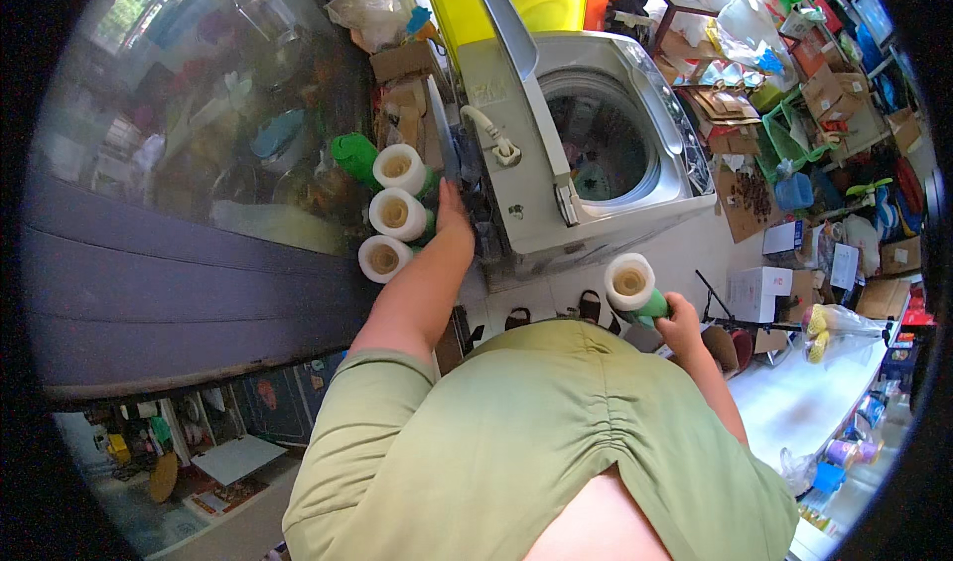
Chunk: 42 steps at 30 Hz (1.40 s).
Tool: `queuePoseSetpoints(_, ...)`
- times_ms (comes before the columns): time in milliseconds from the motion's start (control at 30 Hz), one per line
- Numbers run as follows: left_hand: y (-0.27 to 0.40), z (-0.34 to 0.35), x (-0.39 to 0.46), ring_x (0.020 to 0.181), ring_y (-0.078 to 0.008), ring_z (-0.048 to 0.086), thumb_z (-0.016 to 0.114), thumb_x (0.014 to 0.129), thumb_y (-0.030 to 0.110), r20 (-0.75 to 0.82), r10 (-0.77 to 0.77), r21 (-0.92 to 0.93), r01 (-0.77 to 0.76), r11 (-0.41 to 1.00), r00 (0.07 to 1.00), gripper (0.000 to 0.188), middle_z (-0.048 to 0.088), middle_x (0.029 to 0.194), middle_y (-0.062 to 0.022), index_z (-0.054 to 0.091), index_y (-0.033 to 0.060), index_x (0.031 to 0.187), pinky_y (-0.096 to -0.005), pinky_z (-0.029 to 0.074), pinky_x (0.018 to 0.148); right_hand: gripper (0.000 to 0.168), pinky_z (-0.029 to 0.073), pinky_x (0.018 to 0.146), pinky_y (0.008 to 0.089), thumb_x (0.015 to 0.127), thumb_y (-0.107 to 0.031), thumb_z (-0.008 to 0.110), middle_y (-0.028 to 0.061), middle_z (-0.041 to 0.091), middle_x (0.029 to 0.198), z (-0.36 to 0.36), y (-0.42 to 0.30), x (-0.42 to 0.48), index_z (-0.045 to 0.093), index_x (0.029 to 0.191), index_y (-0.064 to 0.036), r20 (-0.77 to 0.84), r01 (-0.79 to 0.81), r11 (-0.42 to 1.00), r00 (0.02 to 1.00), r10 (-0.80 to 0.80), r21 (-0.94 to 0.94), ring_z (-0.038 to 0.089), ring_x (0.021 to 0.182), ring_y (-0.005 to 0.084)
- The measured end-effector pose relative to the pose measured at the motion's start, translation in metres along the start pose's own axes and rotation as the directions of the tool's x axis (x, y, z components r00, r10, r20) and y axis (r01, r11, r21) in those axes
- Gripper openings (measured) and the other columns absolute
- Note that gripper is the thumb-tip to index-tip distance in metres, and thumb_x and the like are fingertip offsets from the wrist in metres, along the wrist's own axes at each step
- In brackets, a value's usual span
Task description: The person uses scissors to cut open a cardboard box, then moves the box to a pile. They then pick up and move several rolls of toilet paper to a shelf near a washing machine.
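Observation:
My left hand [450,215], blurred by motion, is beside a row of several white rings with tan, hollow-looking centres, such as the top one [399,168], the middle one [397,213] and the lowest one [384,259]. Green parts, one plain at the upper left [355,159], show behind them. Whether the fingers grip any of these cannot be told. On the other side, my right hand [679,323] is closed around the green part [652,306] of a similar item, whose white ring [630,282] faces up.
A top-loading washing machine [495,211] stands ahead with its lid [514,17] raised. At left is a large dark glossy panel [201,285]. Cardboard boxes [752,297], a green basket [785,133] and a white table [804,404] are at right. Dark sandals [590,304] show on the tiled floor.

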<state>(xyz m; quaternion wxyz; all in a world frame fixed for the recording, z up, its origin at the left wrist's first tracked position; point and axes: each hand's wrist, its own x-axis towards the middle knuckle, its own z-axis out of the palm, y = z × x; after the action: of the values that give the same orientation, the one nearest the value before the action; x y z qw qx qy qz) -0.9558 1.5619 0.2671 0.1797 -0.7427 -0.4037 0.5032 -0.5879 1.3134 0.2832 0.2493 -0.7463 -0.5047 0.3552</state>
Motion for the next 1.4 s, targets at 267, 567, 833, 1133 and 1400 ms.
queuePoseSetpoints(267,-0.009,0.003,0.008,0.137,-0.0407,0.007,0.043,0.09,0.039,0.08,-0.021,0.068,0.016,0.998,0.997,0.062,0.015,0.15,-0.0118,0.026,0.012,0.143,-0.066,0.003,0.102,0.029,0.045,0.067,0.025,0.064,0.001,0.054,0.0069,0.06,0.078,-0.01,0.017,-0.027,0.058,0.092,0.001,-0.07,-0.052,0.984,0.995,0.065,0.173,0.056,0.072,0.0142)
queuePoseSetpoints(567,-0.029,-0.008,0.004,0.138,-0.0359,0.009,0.043,0.089,0.045,0.118,0.06,0.163,-0.078,0.984,0.991,0.063,0.012,0.151,-0.0099,0.023,0.0208,0.144,-0.0643,0.005,0.103,0.029,0.044,0.067,0.0238,0.064,0.001,0.054,0.0058,0.06,0.079,-0.015,0.036,-0.023,0.058,0.093,0.001,-0.092,-0.032,0.974,0.994,0.054,0.224,0.055,0.072,0.0118)
queuePoseSetpoints(833,-0.015,0.019,0.033,0.137,-0.0359,0.01,0.051,0.089,0.035,0.049,-0.017,0.164,0.009,0.986,0.999,0.063,0.014,0.151,-0.006,0.023,0.0258,0.144,-0.0632,0.007,0.103,0.029,0.045,0.067,0.0238,0.065,0.001,0.055,0.0047,0.059,0.079,-0.019,0.032,-0.029,0.058,0.093,0.001,-0.148,-0.015,0.925,0.986,0.077,0.379,0.056,0.073,0.0113)
queuePoseSetpoints(1133,-0.002,0.03,0.056,0.137,-0.0341,0.012,0.026,0.09,0.055,0.035,-0.045,0.094,0.041,0.995,0.998,0.065,0.018,0.15,-0.0079,0.024,0.0169,0.144,-0.06,0.006,0.104,0.024,0.045,0.069,0.0249,0.064,0.0,0.057,0.0048,0.058,0.079,-0.025,0.056,-0.05,0.058,0.088,0.001,-0.261,0.025,0.957,0.964,0.054,0.29,0.055,0.073,0.0127)
queuePoseSetpoints(1400,0.019,-0.015,-0.02,0.137,-0.04,0.009,0.032,0.091,0.05,0.128,0.022,0.008,-0.023,1.0,0.991,0.065,0.012,0.15,-0.0139,0.021,0.0154,0.144,-0.0647,0.004,0.103,0.025,0.043,0.073,0.0244,0.065,0.003,0.053,0.0024,0.056,0.083,-0.038,0.047,-0.062,0.056,0.09,0.001,-0.205,-0.008,0.959,0.976,0.069,0.285,0.052,0.078,0.0112)
